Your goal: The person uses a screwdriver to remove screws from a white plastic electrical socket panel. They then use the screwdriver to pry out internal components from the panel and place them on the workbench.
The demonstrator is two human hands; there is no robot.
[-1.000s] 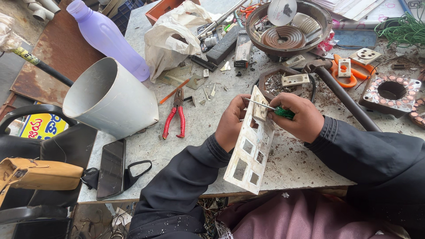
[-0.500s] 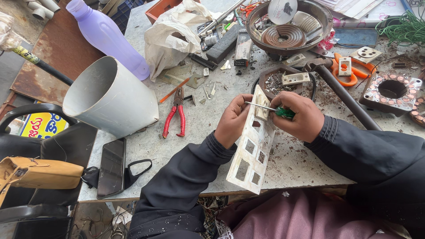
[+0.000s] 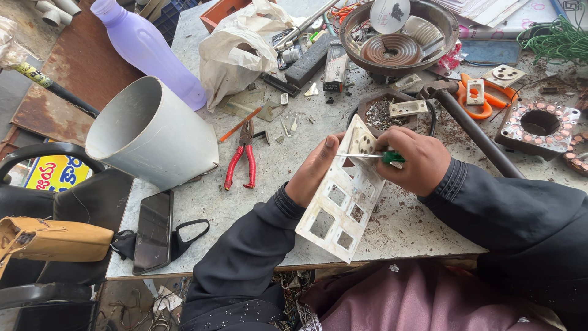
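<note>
One white switch plate (image 3: pixel 343 205) is held tilted above the near edge of the desk (image 3: pixel 269 184), its upper end toward the middle of the desk and its lower end over the person's lap. It has several rectangular cut-outs, about six visible, and one round socket face near the top. The left hand (image 3: pixel 315 171) has its grip closed on the plate's left edge, thumb raised along the upper corner. The right hand (image 3: pixel 410 160) is clenched around one green-handled screwdriver (image 3: pixel 373 156), whose thin metal shaft lies across the top of the plate and points toward the left thumb.

Just left of the hands lies one pair of red-handled pliers (image 3: pixel 240 158), with one orange pencil-like stick (image 3: pixel 241 124) beside its jaws. Further left, one wide grey plastic pipe section (image 3: pixel 153 135) lies on its side, and one lilac plastic bottle (image 3: pixel 147 49) leans behind it. One dark phone (image 3: pixel 153 230) lies flat at the near left corner, touching one black strap loop (image 3: pixel 187 236). One crumpled pale bag (image 3: pixel 242 49) sits at the back, next to one round heater coil bowl (image 3: pixel 398 30). One dark metal pipe (image 3: pixel 474 132) runs diagonally just right of the right hand, with one orange-handled tool (image 3: pixel 478 101) behind it. One tan bag (image 3: pixel 52 239) rests on a black chair beside the desk.
</note>
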